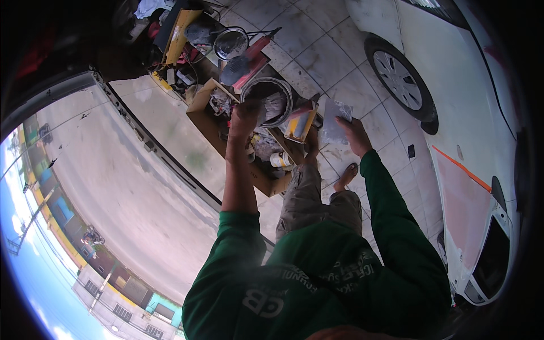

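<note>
My right hand (356,136) grips the edge of a flat, pale grey plate (334,126) with a smeared, whitish surface. My left hand (243,118) is closed at the near left rim of an open round can (288,90). A blurred greyish shape shows beside its fingers, over the can's mouth, too unclear to name. Inside the can lies pale, streaky material. Just right of the can stands a yellow and white container (300,126). Below my left hand is a cardboard box (211,131) holding crumpled material and a white and yellow tub (280,159).
A red tool with a dark round pad (235,69) lies beyond the can, near another round tin (230,43). At right stands a white car (470,73) with its wheel (399,79). A large pale car panel (136,187) fills the left. Tiled floor (362,96) lies between.
</note>
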Available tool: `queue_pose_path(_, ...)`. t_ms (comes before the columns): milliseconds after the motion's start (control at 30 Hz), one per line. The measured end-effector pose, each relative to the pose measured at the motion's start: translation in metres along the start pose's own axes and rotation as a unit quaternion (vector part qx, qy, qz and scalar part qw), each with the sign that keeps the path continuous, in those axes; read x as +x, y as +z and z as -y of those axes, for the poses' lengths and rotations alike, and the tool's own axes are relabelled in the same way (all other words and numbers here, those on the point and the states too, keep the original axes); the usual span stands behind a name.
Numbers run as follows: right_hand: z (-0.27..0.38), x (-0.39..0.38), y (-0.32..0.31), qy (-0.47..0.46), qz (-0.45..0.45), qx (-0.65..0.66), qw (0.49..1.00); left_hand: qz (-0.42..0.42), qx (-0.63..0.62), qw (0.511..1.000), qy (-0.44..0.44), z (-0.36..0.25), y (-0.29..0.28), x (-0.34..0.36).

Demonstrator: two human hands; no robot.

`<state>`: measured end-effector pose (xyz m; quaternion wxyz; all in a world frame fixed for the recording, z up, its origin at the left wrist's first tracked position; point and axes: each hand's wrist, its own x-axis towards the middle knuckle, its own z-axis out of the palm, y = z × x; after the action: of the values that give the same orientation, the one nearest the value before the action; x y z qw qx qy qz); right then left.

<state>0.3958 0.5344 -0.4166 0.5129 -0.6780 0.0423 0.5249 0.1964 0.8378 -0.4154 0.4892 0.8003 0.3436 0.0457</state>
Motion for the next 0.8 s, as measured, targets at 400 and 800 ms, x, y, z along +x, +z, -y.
queue_pose_path(400,0.026,0.001,0.023,0.017,0.165,0.288,0.943,-0.097,-0.03,0.994,-0.043,-0.107,-0.051,-0.051)
queue_pose_path(800,0.134,-0.078,0.123,-0.009,0.292,0.272,0.917,-0.258,-0.051,0.947,0.182,-0.29,-0.089,-0.21)
